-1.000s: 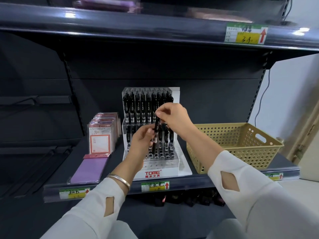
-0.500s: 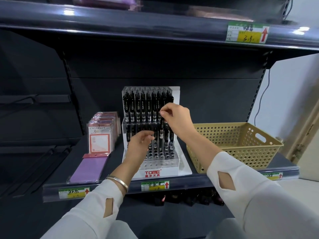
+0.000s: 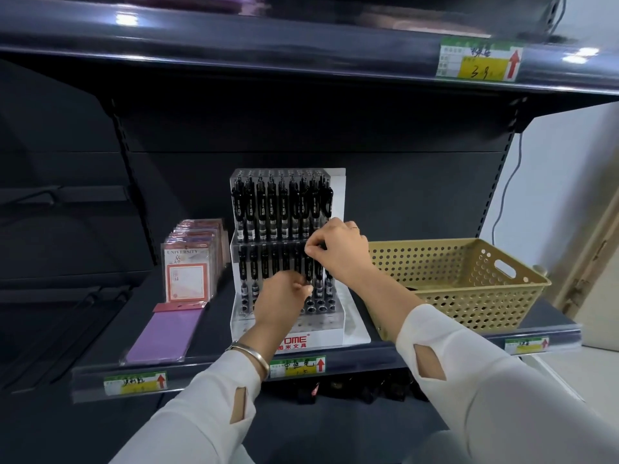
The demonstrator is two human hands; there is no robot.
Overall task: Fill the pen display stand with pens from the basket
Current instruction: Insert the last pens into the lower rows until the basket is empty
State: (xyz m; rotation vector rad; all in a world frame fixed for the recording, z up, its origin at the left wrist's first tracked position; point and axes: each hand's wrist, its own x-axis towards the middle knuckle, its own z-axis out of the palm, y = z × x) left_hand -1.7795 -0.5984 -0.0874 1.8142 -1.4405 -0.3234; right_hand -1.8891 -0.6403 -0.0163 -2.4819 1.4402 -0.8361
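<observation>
Black pen pinched at top by right hand, upright over lower tier of pen display stand. Left hand curled at barrel, grip unclear. Tip to be aligned with empty hole, then pressed straight down.

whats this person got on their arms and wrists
Both arms wear long white sleeves, each with a diamond-shaped cutout: left sleeve, right sleeve. A silver bangle circles the left wrist; a thin ring sits on the right grip.
</observation>
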